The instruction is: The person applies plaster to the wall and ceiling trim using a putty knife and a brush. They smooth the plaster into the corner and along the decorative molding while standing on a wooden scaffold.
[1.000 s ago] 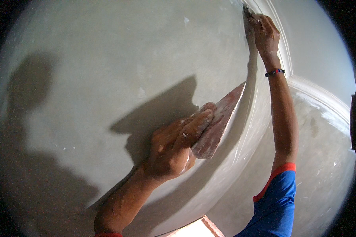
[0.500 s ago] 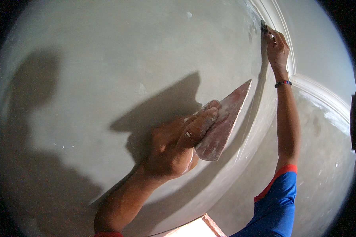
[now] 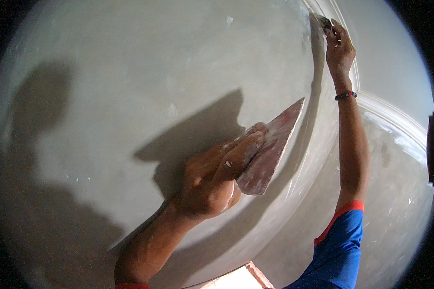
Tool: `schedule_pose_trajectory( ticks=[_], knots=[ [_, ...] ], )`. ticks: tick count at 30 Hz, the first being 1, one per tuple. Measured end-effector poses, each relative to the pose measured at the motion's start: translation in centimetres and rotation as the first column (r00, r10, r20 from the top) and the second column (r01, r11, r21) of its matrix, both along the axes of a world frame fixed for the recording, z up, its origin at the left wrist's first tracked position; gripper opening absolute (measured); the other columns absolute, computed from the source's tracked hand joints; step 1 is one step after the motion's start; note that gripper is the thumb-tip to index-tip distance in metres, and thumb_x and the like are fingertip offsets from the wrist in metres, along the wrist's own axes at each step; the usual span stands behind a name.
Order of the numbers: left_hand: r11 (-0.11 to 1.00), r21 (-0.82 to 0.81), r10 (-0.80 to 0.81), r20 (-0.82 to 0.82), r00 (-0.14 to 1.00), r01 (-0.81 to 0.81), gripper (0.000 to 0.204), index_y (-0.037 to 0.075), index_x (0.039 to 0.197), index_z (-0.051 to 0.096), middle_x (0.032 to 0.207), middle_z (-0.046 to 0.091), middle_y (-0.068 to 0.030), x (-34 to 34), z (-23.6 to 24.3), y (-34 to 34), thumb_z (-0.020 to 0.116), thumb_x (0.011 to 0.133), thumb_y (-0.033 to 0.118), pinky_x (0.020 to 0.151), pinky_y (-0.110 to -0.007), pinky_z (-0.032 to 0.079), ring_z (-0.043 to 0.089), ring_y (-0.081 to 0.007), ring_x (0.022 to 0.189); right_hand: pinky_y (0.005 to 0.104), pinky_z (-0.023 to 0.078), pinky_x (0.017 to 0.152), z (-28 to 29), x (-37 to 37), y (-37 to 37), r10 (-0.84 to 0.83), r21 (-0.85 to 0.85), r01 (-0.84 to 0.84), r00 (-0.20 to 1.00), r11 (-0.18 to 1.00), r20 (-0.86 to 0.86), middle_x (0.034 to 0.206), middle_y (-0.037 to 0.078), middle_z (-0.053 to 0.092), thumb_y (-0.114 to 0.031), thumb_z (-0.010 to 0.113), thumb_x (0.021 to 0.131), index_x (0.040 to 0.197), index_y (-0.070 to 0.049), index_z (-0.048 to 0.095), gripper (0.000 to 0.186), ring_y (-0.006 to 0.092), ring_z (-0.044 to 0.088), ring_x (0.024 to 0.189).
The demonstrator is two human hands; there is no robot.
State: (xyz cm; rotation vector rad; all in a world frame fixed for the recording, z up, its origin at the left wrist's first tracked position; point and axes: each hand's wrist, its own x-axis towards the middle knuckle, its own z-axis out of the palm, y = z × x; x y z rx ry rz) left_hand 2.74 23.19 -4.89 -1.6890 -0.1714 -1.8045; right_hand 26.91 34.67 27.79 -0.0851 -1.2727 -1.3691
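My left hand [image 3: 217,176] is closed round a flat, reddish-brown plate [image 3: 277,149] with a pointed tip, smeared with white plaster. The plate is held in front of the grey wall [image 3: 130,58], with its tip pointing up and right. High at the upper right, my right hand [image 3: 341,48] reaches to the top of the wall beside the white cornice. Its fingers pinch a small dark scraper blade [image 3: 324,21], which lies close to the wall surface. White specks mark the fingers of my left hand.
White cornice moulding [image 3: 390,110] runs along the wall tops and meets in a corner at the right, under a pale ceiling [image 3: 390,58]. A dark object [image 3: 432,149] stands at the right rim. Below is a bright opening [image 3: 236,280] with a reddish frame.
My right hand has moved slightly up along the cornice, and the scraper blade has turned from nearly upright to slanting. My left hand with the plate has hardly moved.
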Motion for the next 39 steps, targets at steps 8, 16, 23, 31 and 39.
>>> schedule_pose_trajectory(
  ticks=[8, 16, 23, 31, 39],
  knots=[
    [0.998, 0.03, 0.053, 0.011, 0.999, -0.053, 0.045, -0.004, 0.123, 0.048, 0.115, 0.059, -0.0235, 0.1, 0.0, -0.2, 0.061, 0.08, -0.004, 0.084, -0.036, 0.056, 0.063, -0.031, 0.102, 0.0318, 0.053, 0.079, 0.8, -2.6, -1.1, -0.03, -0.007, 0.03, 0.999, 1.0, -0.017, 0.102, 0.004, 0.068, -0.023, 0.063, 0.089, 0.112, -0.016, 0.063, 0.025, 0.0191, 0.067, 0.091],
    [1.0, 0.016, 0.02, -0.002, 1.0, -0.02, 0.045, -0.004, 0.124, 0.047, 0.115, 0.059, -0.0234, 0.1, 0.1, 0.1, 0.06, 0.081, -0.005, 0.082, -0.034, 0.057, 0.063, -0.03, 0.102, 0.0347, 0.052, 0.079, 0.0, -8.8, -5.6, 0.13, -0.124, -0.126, 0.991, 0.984, 0.021, 0.104, 0.015, 0.066, -0.008, 0.06, 0.087, 0.106, -0.003, 0.064, 0.02, 0.025, 0.065, 0.094],
    [0.999, -0.018, 0.048, -0.004, 0.999, -0.048, 0.044, -0.004, 0.124, 0.047, 0.116, 0.059, -0.0226, -0.3, 0.0, 0.0, 0.057, 0.081, -0.007, 0.083, -0.035, 0.055, 0.063, -0.0315, 0.102, 0.0317, 0.052, 0.079, 2.8, -5.8, -6.2, 0.704, -0.458, -0.554, 0.652, 0.696, 0.282, 0.104, 0.007, 0.067, -0.01, 0.059, 0.089, 0.111, -0.008, 0.063, 0.022, 0.0194, 0.064, 0.092],
    [1.0, 0.012, 0.009, -0.01, 1.0, -0.009, 0.046, -0.005, 0.124, 0.046, 0.116, 0.059, -0.0233, 0.1, 0.1, 0.6, 0.059, 0.08, -0.006, 0.083, -0.034, 0.056, 0.062, -0.0315, 0.103, 0.0296, 0.052, 0.082, 1.6, -1.8, -2.8, 0.099, -0.195, -0.081, 0.991, 0.977, 0.087, 0.107, 0.002, 0.067, -0.012, 0.063, 0.088, 0.11, -0.009, 0.064, 0.022, 0.0174, 0.065, 0.096],
    [0.995, -0.018, 0.102, -0.017, 0.995, -0.103, 0.05, -0.004, 0.125, 0.046, 0.114, 0.06, -0.0236, -0.2, 0.4, -1.0, 0.065, 0.079, -0.002, 0.082, -0.033, 0.057, 0.063, -0.03, 0.102, 0.0343, 0.052, 0.074, -0.2, -8.3, -6.6, 0.066, -0.138, -0.06, 0.997, 0.989, 0.042, 0.101, 0.014, 0.066, -0.006, 0.061, 0.085, 0.107, -0.004, 0.064, 0.022, 0.0238, 0.065, 0.089]
  ],
)
